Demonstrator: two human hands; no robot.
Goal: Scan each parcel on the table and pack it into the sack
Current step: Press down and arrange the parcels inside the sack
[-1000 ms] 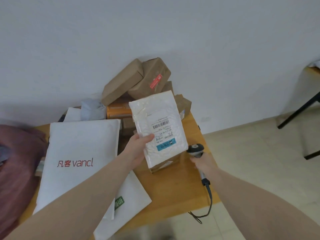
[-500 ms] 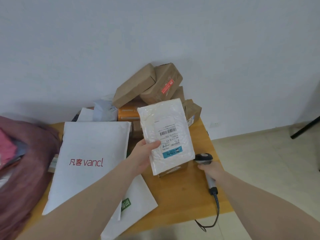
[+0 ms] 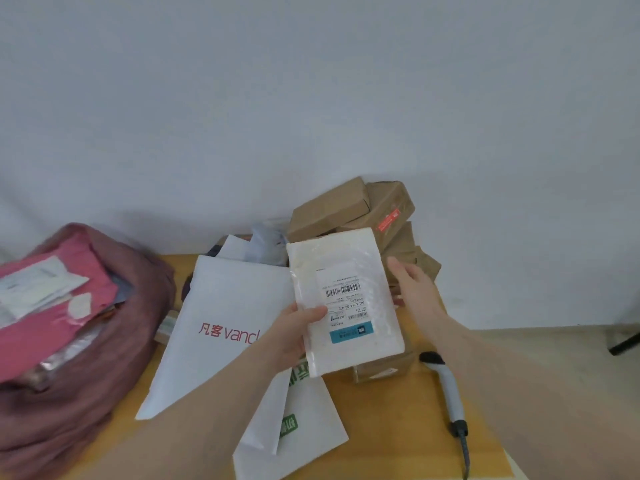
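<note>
Nearest the camera, the scanner (image 3: 446, 382) lies loose on the table (image 3: 391, 410) at the right, its cable trailing off the near edge; a forearm sweeping across could catch the cable and drag the scanner off the table.

Just beyond, the left hand (image 3: 294, 336) pinches the white padded parcel (image 3: 343, 299) at its lower left edge, thumb on the label side and fingers behind, holding it up off the table with the barcode facing the camera. The grip takes only one corner, so the parcel could pivot or slip out on the way to the sack, the more so as its surface looks glossy. The right hand (image 3: 414, 287) is relaxed and spread at the parcel's right edge; whether it touches the edge I cannot tell.

Under the arms lie two white mailer bags (image 3: 221, 323), overlapping and hanging toward the table's front; a dragging arm could slide them off.

At the far left sits the maroon sack (image 3: 114, 341), mouth open and already heaped with a pink parcel (image 3: 45, 327) and others. It looks full near the top, so a parcel dropped there may slide back out.

Farthest, against the wall, brown boxes (image 3: 353, 209) are stacked crookedly; a nudge could topple them.
</note>
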